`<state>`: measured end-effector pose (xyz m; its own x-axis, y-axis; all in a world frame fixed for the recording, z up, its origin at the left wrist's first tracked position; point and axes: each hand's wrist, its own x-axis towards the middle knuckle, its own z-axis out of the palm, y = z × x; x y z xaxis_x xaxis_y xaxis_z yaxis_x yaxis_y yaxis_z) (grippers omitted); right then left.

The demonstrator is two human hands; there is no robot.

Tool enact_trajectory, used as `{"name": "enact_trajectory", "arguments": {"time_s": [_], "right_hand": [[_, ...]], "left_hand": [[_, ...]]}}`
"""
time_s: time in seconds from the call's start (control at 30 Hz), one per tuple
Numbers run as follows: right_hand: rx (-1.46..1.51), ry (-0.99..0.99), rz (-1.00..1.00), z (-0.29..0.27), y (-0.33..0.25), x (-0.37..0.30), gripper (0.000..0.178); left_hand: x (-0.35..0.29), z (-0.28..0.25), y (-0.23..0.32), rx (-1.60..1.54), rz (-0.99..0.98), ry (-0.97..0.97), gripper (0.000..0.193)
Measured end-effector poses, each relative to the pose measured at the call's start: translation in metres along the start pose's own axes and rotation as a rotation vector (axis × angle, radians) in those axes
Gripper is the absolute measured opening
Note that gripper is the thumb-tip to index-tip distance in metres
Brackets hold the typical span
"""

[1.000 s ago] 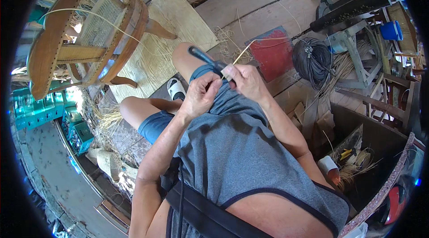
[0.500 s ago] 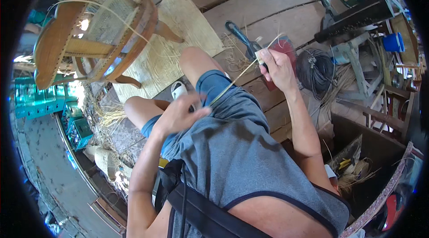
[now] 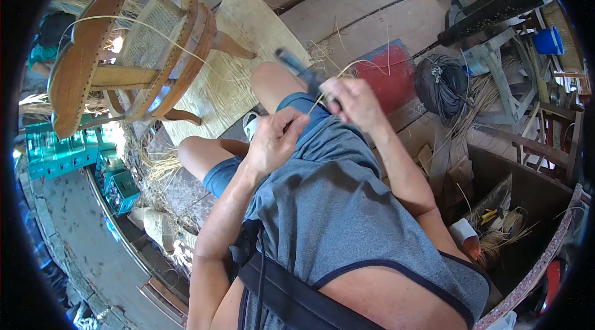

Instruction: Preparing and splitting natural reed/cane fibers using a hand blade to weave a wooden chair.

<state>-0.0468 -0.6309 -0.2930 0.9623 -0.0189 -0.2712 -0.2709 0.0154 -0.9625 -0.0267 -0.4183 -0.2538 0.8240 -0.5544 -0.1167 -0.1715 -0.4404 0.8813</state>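
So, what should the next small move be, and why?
Perhaps draw the right hand away from the left hand, along the pale cane strip: the hands are close together, the left pinches the strip, and the right grips a dark, blurred tool where the strip passes.

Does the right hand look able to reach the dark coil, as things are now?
Probably yes, perhaps with a lean: nothing seems to stand between the right hand and the dark coil, though a dark tool occupies that hand.

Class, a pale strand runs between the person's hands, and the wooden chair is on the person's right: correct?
Not quite: the head view shows the wooden chair on the person's left. The pale strand does run between the left hand and right hand.
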Motion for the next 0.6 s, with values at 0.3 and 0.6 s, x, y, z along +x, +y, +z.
{"name": "enact_trajectory", "arguments": {"time_s": [0.3,0.6], "right_hand": [[0.120,0.054,-0.025,-0.046,-0.009,0.032,0.041],[-0.260,-0.015,-0.200,0.043,-0.029,-0.007,0.039]], "left_hand": [[-0.120,-0.064,0.003,-0.031,-0.236,-0.047,0.012],[0.005,-0.021,-0.015,-0.055,-0.089,-0.012,0.038]]}}
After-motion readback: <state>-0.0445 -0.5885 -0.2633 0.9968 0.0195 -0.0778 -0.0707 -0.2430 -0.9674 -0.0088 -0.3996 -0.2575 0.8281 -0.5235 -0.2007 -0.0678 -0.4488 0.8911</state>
